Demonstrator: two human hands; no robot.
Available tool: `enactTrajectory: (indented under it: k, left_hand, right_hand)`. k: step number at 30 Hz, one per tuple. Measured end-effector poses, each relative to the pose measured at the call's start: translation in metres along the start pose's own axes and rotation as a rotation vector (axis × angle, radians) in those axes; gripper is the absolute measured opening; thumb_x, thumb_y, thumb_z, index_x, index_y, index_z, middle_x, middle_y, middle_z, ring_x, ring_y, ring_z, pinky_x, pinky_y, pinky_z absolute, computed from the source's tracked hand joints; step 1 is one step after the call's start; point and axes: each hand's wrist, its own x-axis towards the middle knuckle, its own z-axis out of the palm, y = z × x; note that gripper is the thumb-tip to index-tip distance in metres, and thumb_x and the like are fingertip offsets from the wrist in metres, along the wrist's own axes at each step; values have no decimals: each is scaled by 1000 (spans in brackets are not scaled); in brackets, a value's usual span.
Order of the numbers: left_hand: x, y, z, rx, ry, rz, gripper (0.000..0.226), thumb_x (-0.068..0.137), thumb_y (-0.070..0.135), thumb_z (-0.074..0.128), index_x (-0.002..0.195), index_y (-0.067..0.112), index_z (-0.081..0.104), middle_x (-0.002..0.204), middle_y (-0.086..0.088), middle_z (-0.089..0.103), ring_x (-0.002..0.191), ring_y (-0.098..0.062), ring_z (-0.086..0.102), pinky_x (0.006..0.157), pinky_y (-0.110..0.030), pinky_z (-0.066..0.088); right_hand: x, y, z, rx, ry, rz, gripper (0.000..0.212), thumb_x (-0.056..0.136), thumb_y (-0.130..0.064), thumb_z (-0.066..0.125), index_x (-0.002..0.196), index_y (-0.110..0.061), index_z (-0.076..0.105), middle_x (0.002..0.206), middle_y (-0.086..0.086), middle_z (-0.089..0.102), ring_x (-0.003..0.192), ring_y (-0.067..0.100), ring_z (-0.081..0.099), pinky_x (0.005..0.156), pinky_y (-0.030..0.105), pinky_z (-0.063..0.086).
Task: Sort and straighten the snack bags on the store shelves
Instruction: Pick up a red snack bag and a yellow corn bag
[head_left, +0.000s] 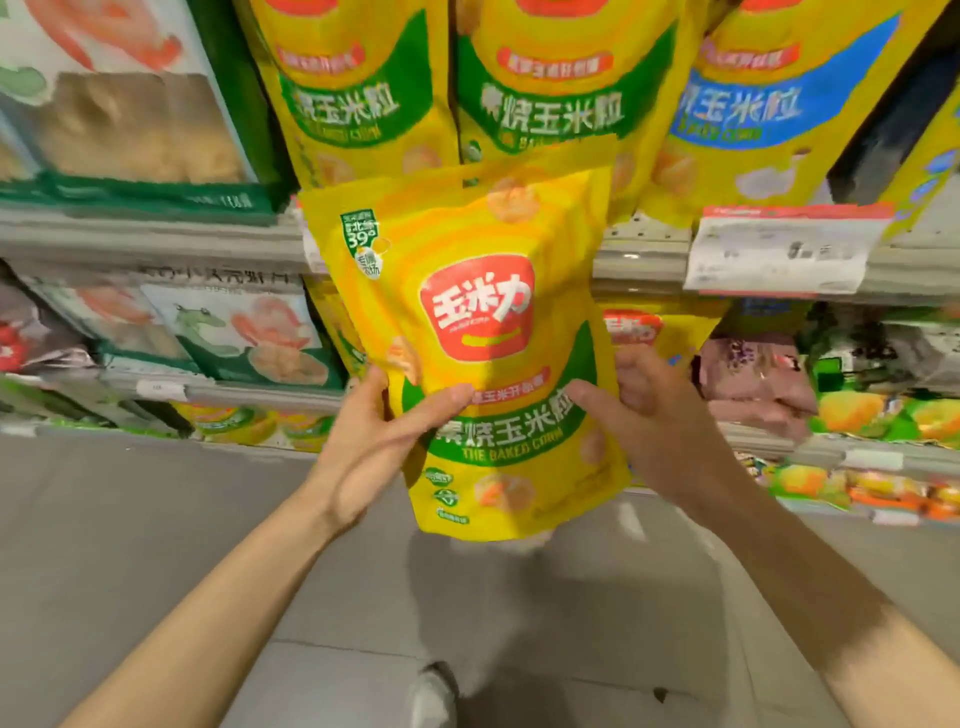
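I had the yellow baked corn bag (483, 332) upright, just in front of the shelf edge (644, 254), so its label faced me. My left hand (363, 441) and right hand (649, 415) gripped its lower sides, thumbs across the front. Matching green-banded bags (545, 88) stood right above that edge, probably where it belonged.

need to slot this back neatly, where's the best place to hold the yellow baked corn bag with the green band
Grip the yellow baked corn bag with the green band by its two side edges in the lower half, coming in from left and right, roughly as the left hand and right hand do now. It is a flat upright pouch, so side pinches probably keep it straight and the top free to go in.
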Motion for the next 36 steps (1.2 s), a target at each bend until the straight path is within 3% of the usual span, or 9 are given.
enactTrajectory:
  k: [6, 12, 16, 20, 23, 26, 30, 33, 36]
  left_hand:
    - [32, -135, -10, 56, 33, 49, 73, 54, 46, 84, 120, 18, 66, 112, 5, 77, 104, -14, 74, 83, -26, 59]
    - [63, -182, -20, 57, 85, 83, 47, 69, 31, 81, 113, 21, 69, 104, 12, 79, 96, -8, 75, 71, -14, 57]
    - [66, -205, -22, 16, 177, 104, 46, 71, 30, 79, 115, 22, 69, 106, 11, 78, 97, -8, 75, 74, -18, 59]
    - [74, -224, -36, 27, 218, 106, 57, 66, 35, 93, 115, 20, 70, 106, 9, 79, 98, -11, 75, 83, -28, 55]
    - [76, -228, -40, 14, 240, 126, 61, 60, 43, 92, 113, 21, 70, 104, 8, 79, 95, -13, 76, 82, -30, 54]
    - [76, -226, -43, 33, 305, 154, 75, 44, 57, 84, 109, 21, 71, 100, 10, 79, 90, -9, 76, 78, -29, 54]
    - [72, -219, -46, 63, 349, 183, 69, 57, 57, 90, 112, 20, 71, 98, 11, 79, 88, -8, 76, 78, -29, 54]
    - [67, -213, -49, 52, 361, 198, 55, 65, 43, 84, 112, 19, 70, 96, 12, 79, 85, -6, 76, 75, -26, 53]
    - [62, -211, -55, 64, 361, 201, 71, 54, 54, 91, 112, 20, 70, 99, 10, 79, 88, -8, 76, 78, -30, 53]
  right_hand:
    - [28, 132, 25, -9, -11, -62, 22, 88, -7, 75, 107, -9, 63, 91, -9, 79, 80, 6, 73, 65, 18, 58]
    - [86, 186, 41, -43, -164, -116, 27, 88, -13, 77, 111, -8, 62, 109, 8, 78, 107, 25, 73, 93, 43, 58]
    - [105, 207, 54, -41, -216, -153, 25, 86, -14, 76, 107, -14, 62, 107, 8, 78, 103, 25, 74, 93, 44, 58]
    - [110, 224, 72, -96, -202, -188, 20, 88, -14, 76, 104, -16, 64, 97, 2, 78, 89, 9, 74, 82, 29, 58]
    - [108, 216, 66, -216, 110, -314, 14, 91, -28, 75, 100, -23, 65, 86, -5, 72, 74, 5, 68, 68, 18, 54]
    - [123, 205, 56, -389, 462, -362, 38, 90, -52, 69, 114, -22, 63, 103, -4, 71, 92, 14, 68, 84, 39, 58]
    - [155, 192, 67, -339, 287, -185, 98, 67, -75, 72, 140, -17, 45, 134, 0, 64, 122, 21, 62, 106, 44, 49]
    - [170, 189, 70, -108, 177, -134, 76, 65, -55, 89, 122, -22, 51, 112, -7, 71, 99, 12, 70, 95, 38, 56]
    - [176, 188, 73, -17, 145, -153, 46, 67, -35, 95, 99, -28, 63, 102, -5, 76, 89, 11, 75, 86, 38, 62]
